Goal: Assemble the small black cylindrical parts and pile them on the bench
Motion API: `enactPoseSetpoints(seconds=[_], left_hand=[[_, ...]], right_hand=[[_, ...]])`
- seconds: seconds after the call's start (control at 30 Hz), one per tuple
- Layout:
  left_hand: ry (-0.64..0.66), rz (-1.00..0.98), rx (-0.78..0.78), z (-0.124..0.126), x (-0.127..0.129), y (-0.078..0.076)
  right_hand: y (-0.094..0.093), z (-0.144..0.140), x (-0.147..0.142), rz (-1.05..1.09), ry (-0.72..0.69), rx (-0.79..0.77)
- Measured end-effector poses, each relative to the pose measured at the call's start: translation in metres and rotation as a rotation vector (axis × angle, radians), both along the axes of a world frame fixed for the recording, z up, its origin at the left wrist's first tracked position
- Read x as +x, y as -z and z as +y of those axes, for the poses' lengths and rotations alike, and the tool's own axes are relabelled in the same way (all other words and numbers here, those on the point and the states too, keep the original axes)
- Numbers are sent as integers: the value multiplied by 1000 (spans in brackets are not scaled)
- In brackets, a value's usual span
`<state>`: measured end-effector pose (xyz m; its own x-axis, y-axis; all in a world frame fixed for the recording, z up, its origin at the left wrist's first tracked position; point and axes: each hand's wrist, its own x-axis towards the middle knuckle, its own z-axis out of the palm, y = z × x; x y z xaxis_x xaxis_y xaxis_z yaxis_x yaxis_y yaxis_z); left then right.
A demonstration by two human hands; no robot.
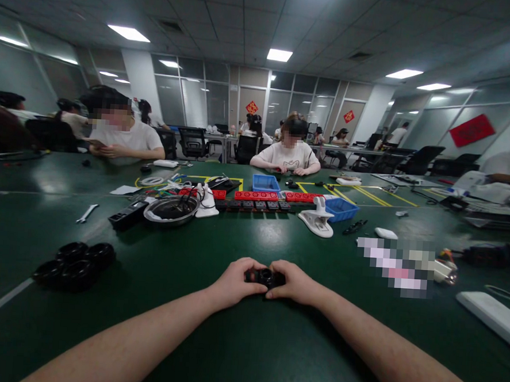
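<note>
Both hands meet at the near centre of the green worktop [246,340]. The left hand [234,283] and right hand [295,283] each have their grip closed on one end of a small black part [265,277], held between them just above the surface. How far the work on it has gone cannot be told; the fingers hide most of it. A cluster of black rings [75,263] lies near left, untouched. Farther off stand a metal bowl [171,210], a row of red and black socket modules [257,200] and a blue bin [341,209].
</note>
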<state>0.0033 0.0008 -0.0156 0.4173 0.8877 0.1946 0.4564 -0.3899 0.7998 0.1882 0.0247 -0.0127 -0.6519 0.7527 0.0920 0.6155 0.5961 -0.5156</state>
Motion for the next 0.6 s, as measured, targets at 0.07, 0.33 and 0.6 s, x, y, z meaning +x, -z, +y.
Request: enactPoseSetpoints(seconds=[0.07, 0.33, 0.6], left_hand=[[-59, 10, 23, 0, 3, 3], [-103, 35, 61, -6, 6, -1], [53, 10, 14, -5, -1, -8]], right_hand=[[4, -4, -5, -65, 80, 104], [-4, -16, -10, -176, 135, 287], [-18, -1, 8, 9, -241, -96]])
